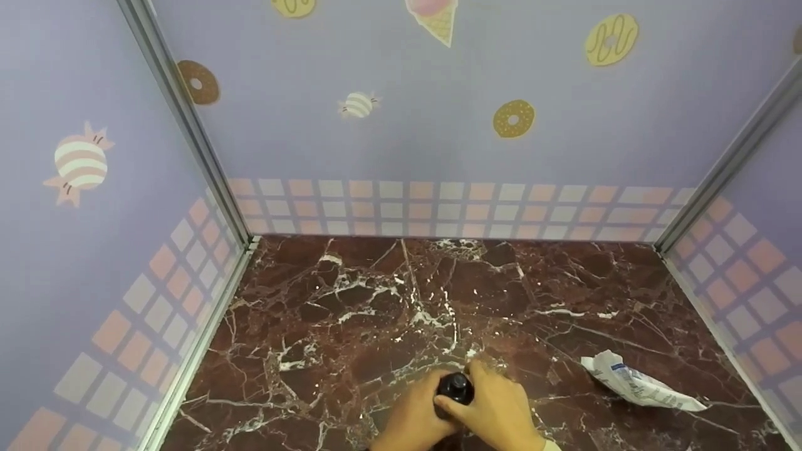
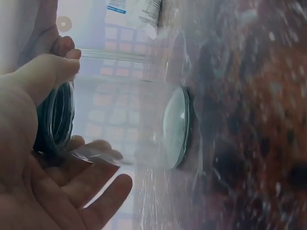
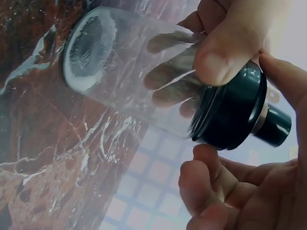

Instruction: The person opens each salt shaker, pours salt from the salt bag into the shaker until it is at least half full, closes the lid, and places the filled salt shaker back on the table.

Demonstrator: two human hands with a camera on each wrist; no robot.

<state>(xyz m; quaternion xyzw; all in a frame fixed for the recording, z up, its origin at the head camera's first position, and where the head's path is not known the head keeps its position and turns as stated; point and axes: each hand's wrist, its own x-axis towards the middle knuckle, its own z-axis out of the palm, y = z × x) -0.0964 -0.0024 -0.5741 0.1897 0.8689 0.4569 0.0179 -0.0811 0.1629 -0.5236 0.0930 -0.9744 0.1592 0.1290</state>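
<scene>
A clear glass bottle with a black cap stands upright on the dark red marbled table. A thin whitish layer shows at its base in the right wrist view. My left hand holds the bottle near its neck, thumb in front and fingers curved behind the glass. From the other side my right hand grips the black cap between thumb and fingers. The cap has a small black knob on top. Seen from above, only the cap shows between both hands.
A crumpled white packet with printing lies on the table to the right. White specks dot the marbled surface beyond the hands. Lilac panels enclose the table at the back and both sides.
</scene>
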